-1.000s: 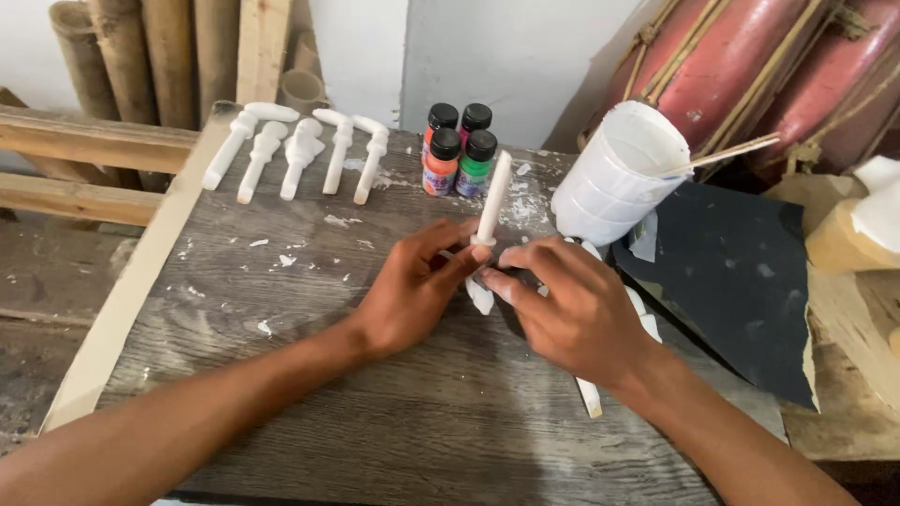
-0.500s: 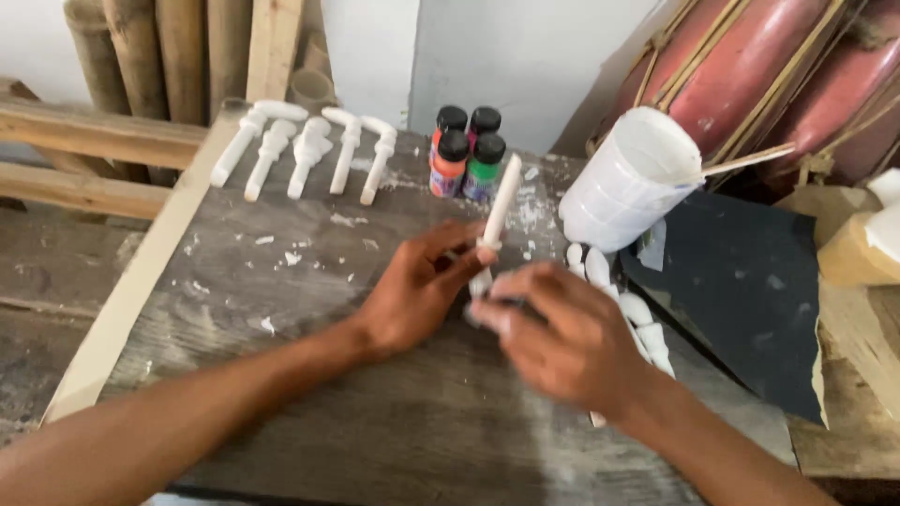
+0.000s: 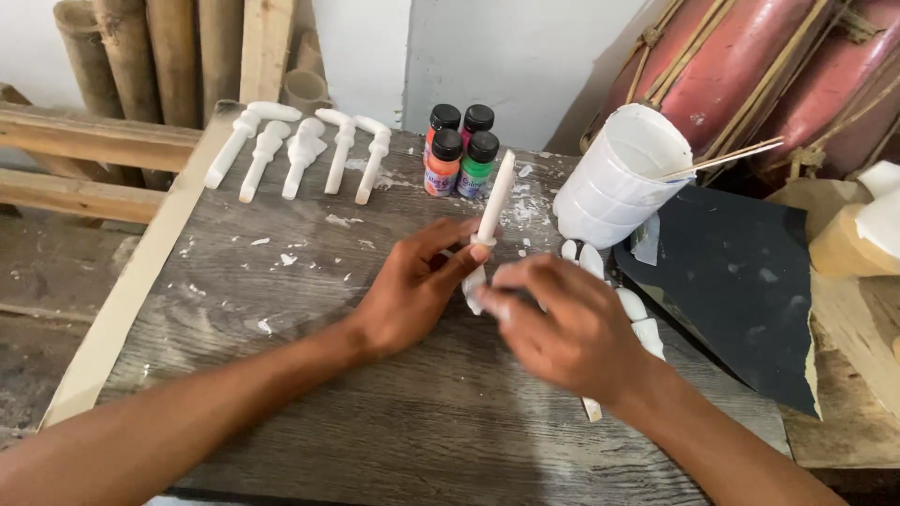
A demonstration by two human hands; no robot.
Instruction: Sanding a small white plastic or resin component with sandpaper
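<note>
Nearest the camera, the left hand [image 3: 412,286] grips the lower part of a slim white stick [image 3: 489,217], fingers closed around it so that it stands nearly upright on the grey wooden tabletop [image 3: 309,422], its tip leaning slightly to the right. The right hand [image 3: 562,323] is just beside it, blurred, with fingertips at the foot of the stick; whether it pinches anything cannot be told. Behind the right hand a few small white rounded pieces [image 3: 630,305] lie on the boards at the edge of a dark sheet [image 3: 741,290]. White flakes are scattered over the wood. Farther back stand four small paint bottles [image 3: 461,150] with black caps, in a tight square: two orange-red on the left, two green on the right, each with a pale label around its middle. To their right a white ribbed plastic container [image 3: 619,178] leans, thin wooden sticks [image 3: 722,157] poking out of it. At the far left edge lie five white carved pieces [image 3: 300,150] in a row.
</note>
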